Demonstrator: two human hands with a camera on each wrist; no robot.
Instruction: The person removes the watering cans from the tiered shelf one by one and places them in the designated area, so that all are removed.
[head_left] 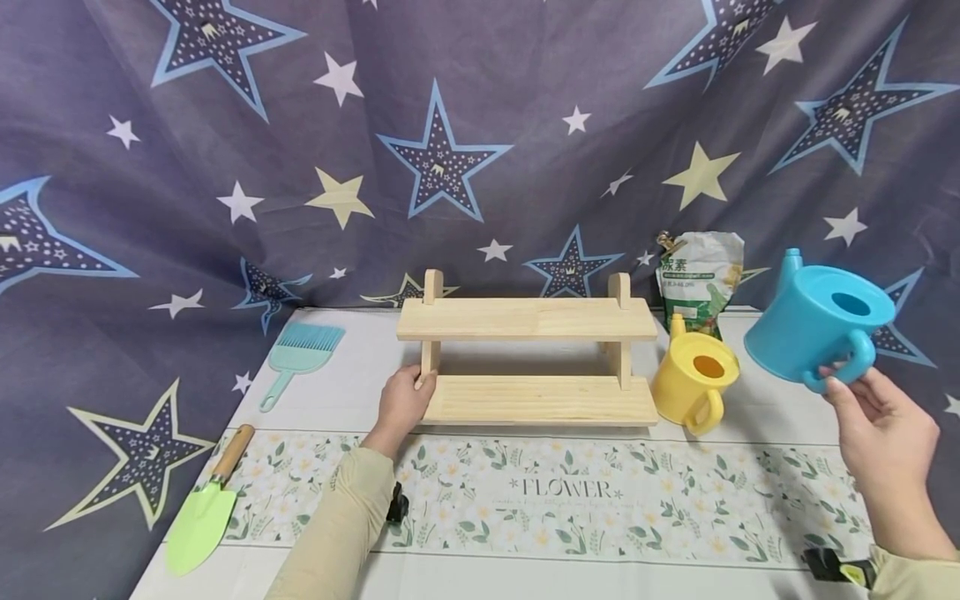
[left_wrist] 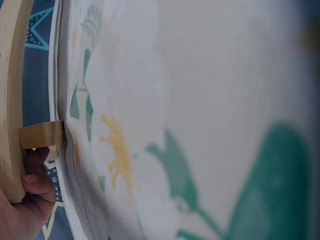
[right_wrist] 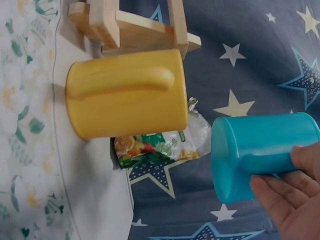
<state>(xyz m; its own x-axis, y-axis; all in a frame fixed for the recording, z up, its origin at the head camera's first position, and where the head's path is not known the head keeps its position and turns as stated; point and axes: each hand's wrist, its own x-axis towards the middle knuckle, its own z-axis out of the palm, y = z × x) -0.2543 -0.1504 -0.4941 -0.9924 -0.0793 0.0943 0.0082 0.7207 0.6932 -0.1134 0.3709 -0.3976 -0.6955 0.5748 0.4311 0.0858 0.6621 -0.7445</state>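
Note:
A two-tier wooden shelf (head_left: pixel 525 319) stands at the back middle of the table. My left hand (head_left: pixel 402 406) grips the left end of its lower board; the left wrist view has the fingers (left_wrist: pixel 39 186) curled at the board's end (left_wrist: pixel 11 100). On the right, my right hand (head_left: pixel 892 429) holds a blue watering can (head_left: pixel 795 329) by its handle, raised above the table. Its spout points up and away. A yellow watering can (head_left: pixel 675 392) stands between the shelf and the blue can; in the right wrist view its handle side (right_wrist: pixel 120 115) faces the camera.
Behind the yellow can leans a clipped white and green bag (head_left: pixel 693 279). At the left lie a teal hand brush (head_left: pixel 300 357) and a green trowel (head_left: pixel 201 517) with a wooden handle. A floral runner (head_left: pixel 525 533) crosses the table, and a starry curtain (head_left: pixel 495 50) hangs behind.

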